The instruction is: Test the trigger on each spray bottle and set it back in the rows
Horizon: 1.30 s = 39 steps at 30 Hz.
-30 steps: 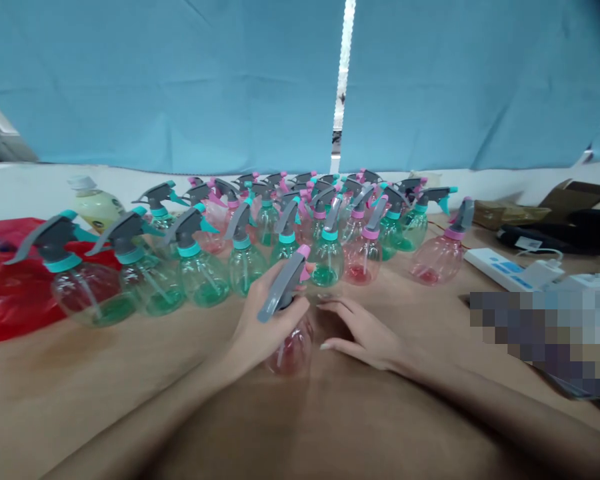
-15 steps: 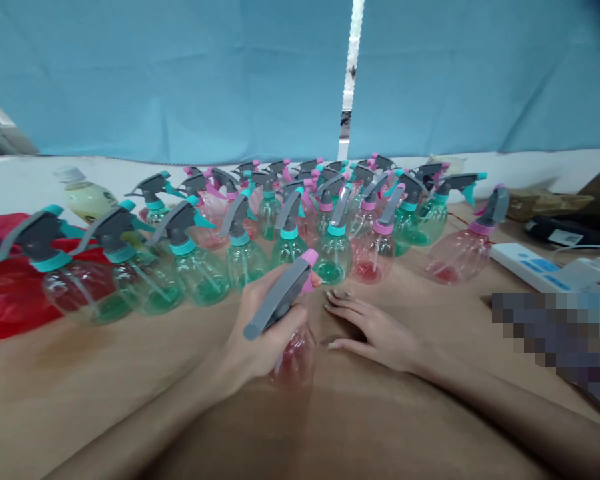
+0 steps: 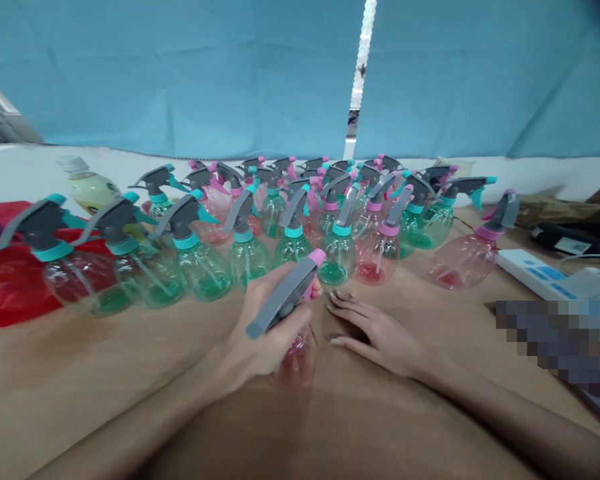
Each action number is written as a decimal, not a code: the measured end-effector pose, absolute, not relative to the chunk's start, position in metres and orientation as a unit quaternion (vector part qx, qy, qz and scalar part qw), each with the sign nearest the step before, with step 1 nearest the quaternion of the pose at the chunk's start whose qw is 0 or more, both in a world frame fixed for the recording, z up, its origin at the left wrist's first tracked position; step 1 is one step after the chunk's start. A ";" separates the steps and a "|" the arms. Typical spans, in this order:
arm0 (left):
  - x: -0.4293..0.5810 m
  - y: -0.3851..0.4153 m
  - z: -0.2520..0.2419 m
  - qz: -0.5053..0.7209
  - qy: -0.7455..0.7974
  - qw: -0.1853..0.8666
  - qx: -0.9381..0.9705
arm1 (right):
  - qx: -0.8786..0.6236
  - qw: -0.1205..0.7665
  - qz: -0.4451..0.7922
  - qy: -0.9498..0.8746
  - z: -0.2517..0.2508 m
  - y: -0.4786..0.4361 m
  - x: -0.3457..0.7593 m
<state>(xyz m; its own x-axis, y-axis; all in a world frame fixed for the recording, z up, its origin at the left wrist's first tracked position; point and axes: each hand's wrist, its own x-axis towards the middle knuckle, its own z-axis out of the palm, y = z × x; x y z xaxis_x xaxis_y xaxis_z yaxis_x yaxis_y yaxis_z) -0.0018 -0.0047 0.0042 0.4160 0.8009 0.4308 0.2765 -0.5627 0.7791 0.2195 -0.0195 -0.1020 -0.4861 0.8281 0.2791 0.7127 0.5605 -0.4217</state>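
My left hand (image 3: 270, 327) is wrapped round the neck of a pink spray bottle (image 3: 296, 363) with a grey trigger head and pink nozzle. Its collar is hidden by my fingers. My right hand (image 3: 380, 330) lies on the table to the right of that bottle, fingers spread and holding nothing. Just beyond both hands stand a green spray bottle (image 3: 337, 260) with a turquoise collar and a pink spray bottle (image 3: 377, 257). Both have a little liquid at the bottom.
Several more green and pink spray bottles crowd the back of the table (image 3: 130, 380). A red plastic bag (image 3: 15, 287) and a capped bottle of pale liquid (image 3: 87, 187) are at the left. On the right lie a white power strip (image 3: 527, 270) and a black object (image 3: 563, 240).
The camera view has shifted slightly, so the scene sits a little to the right. My left hand keeps its hold on the pink spray bottle; my right hand stays flat.
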 end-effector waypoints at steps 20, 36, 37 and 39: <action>0.001 -0.002 -0.007 0.434 0.384 0.278 0.766 | -0.463 0.246 0.123 -0.842 -0.104 -0.021 0.225; 0.001 -0.002 -0.005 0.427 0.394 0.273 0.767 | -0.462 0.251 0.135 -0.840 -0.102 -0.022 0.226; 0.001 -0.002 -0.005 0.429 0.392 0.274 0.766 | -0.462 0.252 0.135 -0.840 -0.102 -0.022 0.226; 0.001 -0.002 -0.005 0.433 0.388 0.276 0.765 | -0.464 0.250 0.133 -0.839 -0.103 -0.022 0.226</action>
<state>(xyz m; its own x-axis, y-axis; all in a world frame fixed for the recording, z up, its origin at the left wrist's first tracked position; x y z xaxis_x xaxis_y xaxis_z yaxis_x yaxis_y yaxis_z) 0.0014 -0.0020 -0.0046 0.3245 0.8331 0.4480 0.3544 -0.5462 0.7590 0.2257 -0.0219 -0.1028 -0.4448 0.8453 0.2961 0.7120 0.5343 -0.4557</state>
